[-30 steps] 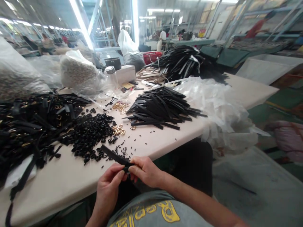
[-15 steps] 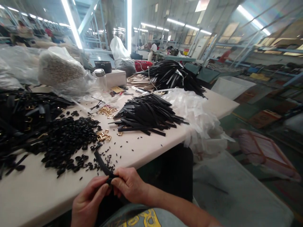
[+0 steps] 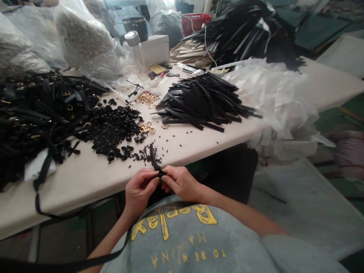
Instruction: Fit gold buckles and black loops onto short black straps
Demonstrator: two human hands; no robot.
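A black strap (image 3: 154, 158) is pinched between my two hands, close to my shirt at the table's front edge. My left hand (image 3: 141, 184) grips it with thumb and fingertips. Close against it, my right hand (image 3: 182, 182) pinches the same strap. The strap's free end points up and away over the table; the part between the fingers is hidden. Just beyond lie many tiny black pieces (image 3: 143, 153) and a heap of small black loops (image 3: 113, 129). Gold buckles (image 3: 147, 127) sit beside the loops. A pile of black strips (image 3: 204, 100) lies farther right.
The pale table (image 3: 93, 185) holds a tangle of buckled black straps (image 3: 34, 110) at left. Behind stand a filled plastic bag (image 3: 82, 41), a lidded bottle (image 3: 135, 47) and a white box (image 3: 155, 49). White sheeting (image 3: 281, 94) hangs over the right edge.
My view has tilted down, so more of my shirt and forearms shows. Both hands appear farther right and higher in the picture, still pinching the strap.
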